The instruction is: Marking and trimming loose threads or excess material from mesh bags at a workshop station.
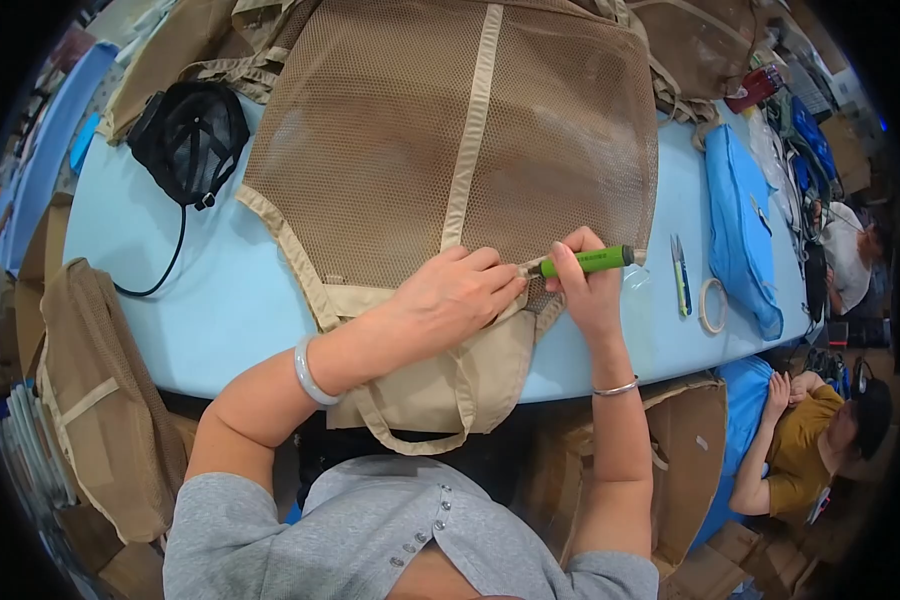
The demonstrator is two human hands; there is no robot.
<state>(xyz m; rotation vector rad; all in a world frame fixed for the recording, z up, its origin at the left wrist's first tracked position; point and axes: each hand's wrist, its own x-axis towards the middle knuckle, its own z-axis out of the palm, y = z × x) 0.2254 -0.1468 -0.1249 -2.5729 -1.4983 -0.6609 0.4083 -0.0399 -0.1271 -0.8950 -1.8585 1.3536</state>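
"What's in the right hand (588,287)?"

"A green-handled tool (595,261), its tip down at the tan fabric edge of that big mesh piece (370,150)."

"And the left hand (455,290)?"

"Laid on the same edge, fingertips just beside the tip."

"What else is on the desk (230,340)?"

"A black cap (192,140) with a cord on the left; on the right, snips (681,280), a tape roll (712,305) and a blue bag (735,230)."

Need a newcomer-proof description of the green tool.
On the light-blue table lies a large brown mesh piece. Near its lower edge, the right hand grips a thick green pen-shaped tool. It's handheld and dark-ended, unlike the slim pointed tool lying to its right.
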